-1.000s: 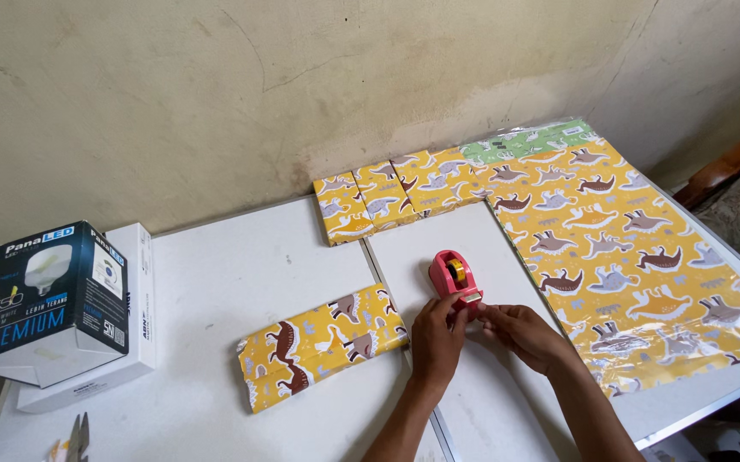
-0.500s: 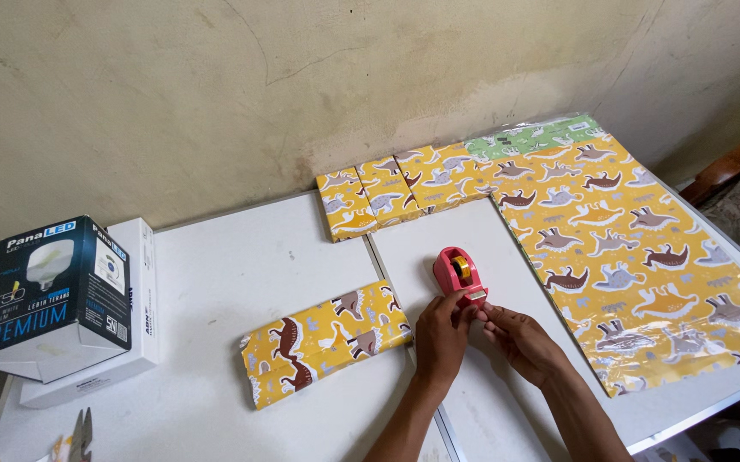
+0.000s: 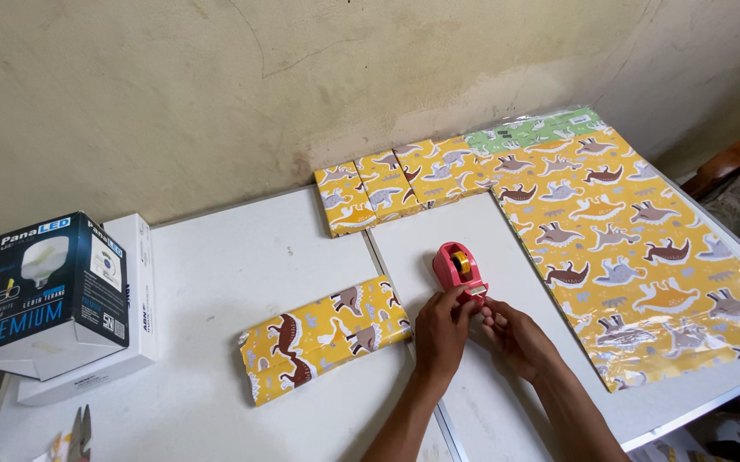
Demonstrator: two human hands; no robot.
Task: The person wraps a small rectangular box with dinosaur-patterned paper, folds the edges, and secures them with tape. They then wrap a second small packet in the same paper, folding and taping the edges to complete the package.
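Observation:
A pink tape dispenser (image 3: 456,267) with a yellow roll stands on the white table (image 3: 216,265). My left hand (image 3: 440,332) grips its near end by the cutter. My right hand (image 3: 513,334) is beside it, fingertips pinched on the tape end at the cutter. The strip itself is too small to make out. To the left of my hands lies a long box wrapped in yellow dinosaur paper (image 3: 323,336).
Three small wrapped boxes (image 3: 387,190) line the wall. A large yellow dinosaur sheet (image 3: 635,248) covers the right side over a green sheet (image 3: 532,128). A dark bulb box (image 3: 45,295) sits on a white box (image 3: 136,282) at the left. Scissors (image 3: 79,432) lie near the bottom-left corner.
My right hand's fingertips have closed in on the dispenser's cutter. My left hand stays on the dispenser. The view has shifted slightly.

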